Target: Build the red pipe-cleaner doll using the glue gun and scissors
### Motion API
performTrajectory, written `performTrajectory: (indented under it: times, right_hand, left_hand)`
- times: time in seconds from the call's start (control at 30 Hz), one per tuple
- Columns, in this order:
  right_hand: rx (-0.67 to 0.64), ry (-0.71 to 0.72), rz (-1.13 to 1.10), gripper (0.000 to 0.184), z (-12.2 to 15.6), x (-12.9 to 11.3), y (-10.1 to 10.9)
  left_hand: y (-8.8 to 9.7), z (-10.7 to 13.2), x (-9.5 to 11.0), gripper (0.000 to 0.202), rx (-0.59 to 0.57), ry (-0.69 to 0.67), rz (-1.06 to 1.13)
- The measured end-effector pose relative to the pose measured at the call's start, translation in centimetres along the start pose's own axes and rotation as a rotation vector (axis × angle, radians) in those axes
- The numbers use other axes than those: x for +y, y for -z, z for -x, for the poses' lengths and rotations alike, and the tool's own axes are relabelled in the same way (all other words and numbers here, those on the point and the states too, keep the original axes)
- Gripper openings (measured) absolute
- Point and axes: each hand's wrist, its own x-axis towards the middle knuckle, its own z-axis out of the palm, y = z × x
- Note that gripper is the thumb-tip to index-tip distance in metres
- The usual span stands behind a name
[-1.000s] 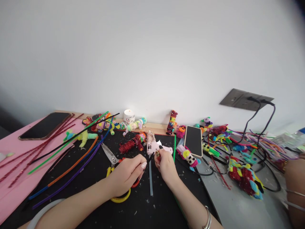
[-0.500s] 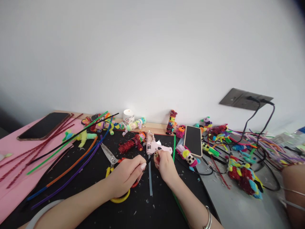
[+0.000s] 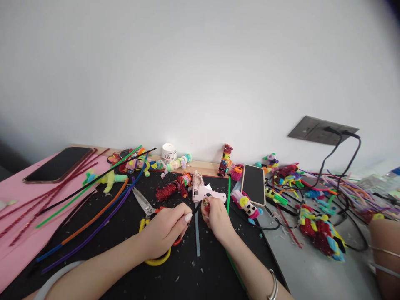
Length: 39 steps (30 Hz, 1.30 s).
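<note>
Between my hands, above the black mat [image 3: 109,266], runs a short black pipe cleaner [image 3: 195,208]. My left hand [image 3: 170,227] is closed in a pinch on its one end, fingers pressed together. My right hand [image 3: 217,216] is closed around the other end, thumb on top; a dark, speckled bit shows at its fingertips. Just behind my right hand lies a pale pink glue gun [image 3: 206,192], a translucent glue stick [image 3: 197,237] reaching out of it. Scissors [image 3: 144,204] with yellow and red handles lie partly under my left hand. A red pipe-cleaner figure [image 3: 171,188] rests beyond them.
Left lie a dark phone [image 3: 58,165], pink sheets [image 3: 18,250] and loose pipe cleaners [image 3: 93,223]. Toward the right are another phone [image 3: 253,184], several figures [image 3: 248,206] and black cables [image 3: 346,200] plugged into a wall socket [image 3: 321,130]. Another person's arm [image 3: 386,246] is at the right edge.
Both hands keep nearly the same place and grip. My right thumb has shifted slightly. At the right edge, the other person's arm has moved a little, showing a yellow and red piece beside it.
</note>
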Motion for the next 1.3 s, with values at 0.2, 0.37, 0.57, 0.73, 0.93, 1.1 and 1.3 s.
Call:
performTrajectory:
  times: [0.2,0.37,0.57,0.73,0.93,1.1,1.3]
  right_hand:
    - [-0.006,-0.014,-0.016,0.041,0.0,-0.1,-0.1]
    - [-0.023,-0.025,-0.048,0.044,-0.1,0.1,-0.2]
    - [-0.030,-0.060,-0.096,0.043,-0.1,0.2,-0.2]
    - [-0.033,-0.046,-0.097,0.045,0.0,0.3,-0.2]
    - [-0.057,-0.049,-0.119,0.047,-0.1,0.5,-0.1]
    - [-0.076,-0.059,-0.169,0.053,-0.6,1.5,0.0]
    - [-0.073,-0.117,-0.187,0.051,-0.6,1.7,-0.3]
  left_hand:
    - [-0.1,0.2,-0.1,0.022,-0.008,0.005,0.009]
    - [-0.1,0.1,-0.2,0.022,-0.013,0.006,0.006]
    - [0.0,0.0,-0.2,0.023,-0.005,0.005,0.005]
    - [-0.1,0.1,-0.2,0.023,-0.004,0.008,0.008]
    - [-0.1,0.1,-0.2,0.024,0.000,0.015,0.009]
    - [-0.1,0.0,-0.3,0.023,0.004,0.012,0.003]
    - [-0.1,0.0,-0.2,0.023,0.021,0.000,-0.003]
